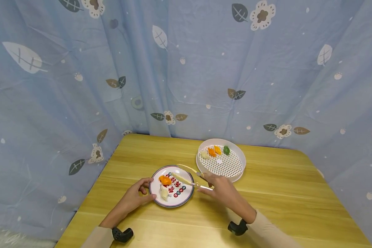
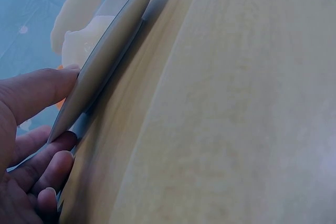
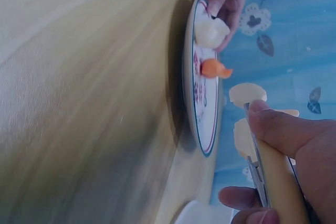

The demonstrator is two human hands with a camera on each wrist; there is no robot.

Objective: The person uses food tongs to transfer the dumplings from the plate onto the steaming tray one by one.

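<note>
The right hand [image 1: 221, 187] sits just right of centre in the lower half of the head view, fingers curled round a pair of tongs [image 1: 190, 175] whose two blades run up and to the left, out over the printed plate [image 1: 186, 198]. The tongs' long axis points from the hand toward the plate, so the plate's food lies to the left of this hand, a little beyond the blade tips. The blades stand apart, and in the right wrist view a pale piece [image 3: 248, 94] appears near their tips; whether it is pinched or only lies close I cannot tell from that angle.

On the plate lie an orange piece [image 1: 165, 179] and a pale piece [image 1: 164, 193], both toward its left half. The left hand [image 1: 136, 196] holds the plate's left rim, thumb on top and fingers curled under the edge, as the left wrist view shows plainly. So the left hand is nearer the food, but the right one carries the tool.

Behind the right hand, toward the upper right of the plate, stands a white perforated tray [image 1: 235, 172] with orange pieces [image 1: 214, 151], a green piece [image 1: 226, 150] and a pale bit at its far rim. Everything rests on a wooden worktop [image 1: 297, 193], light and bare-grained, enclosed on all far sides by a blue curtain [image 1: 80, 86] printed with leaves and flowers.
</note>
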